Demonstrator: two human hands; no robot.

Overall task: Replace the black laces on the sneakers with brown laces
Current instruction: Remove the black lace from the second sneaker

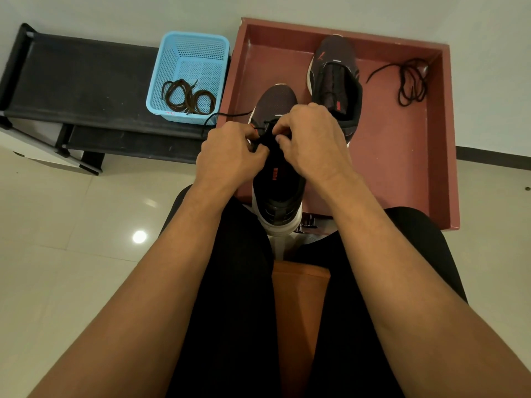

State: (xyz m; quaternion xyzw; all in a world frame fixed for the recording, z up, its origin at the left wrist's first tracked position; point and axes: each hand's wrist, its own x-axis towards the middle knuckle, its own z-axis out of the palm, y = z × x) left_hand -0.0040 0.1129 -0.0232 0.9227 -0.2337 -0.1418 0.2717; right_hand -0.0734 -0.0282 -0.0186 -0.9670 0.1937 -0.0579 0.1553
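**A:** Item one, markings?
**B:** I read PUMA in red on the tongue of the near sneaker (277,179). It sits centre frame, dark with a white sole, its toe in the red tray (402,168).
**A:** Hands?
**B:** My left hand (227,156) and right hand (313,142) both pinch its black lace (230,114). Brown laces (186,97) lie in the blue basket (172,53), upper left, on a black shelf (86,81). The floor (71,225) is pale tile.

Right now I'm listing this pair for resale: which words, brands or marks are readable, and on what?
"PUMA", in red, on the tongue of the near black mesh sneaker.
Red label on the far black sneaker, on its tongue: too blurred to read.
Red mark on the light blue plastic basket: too small.
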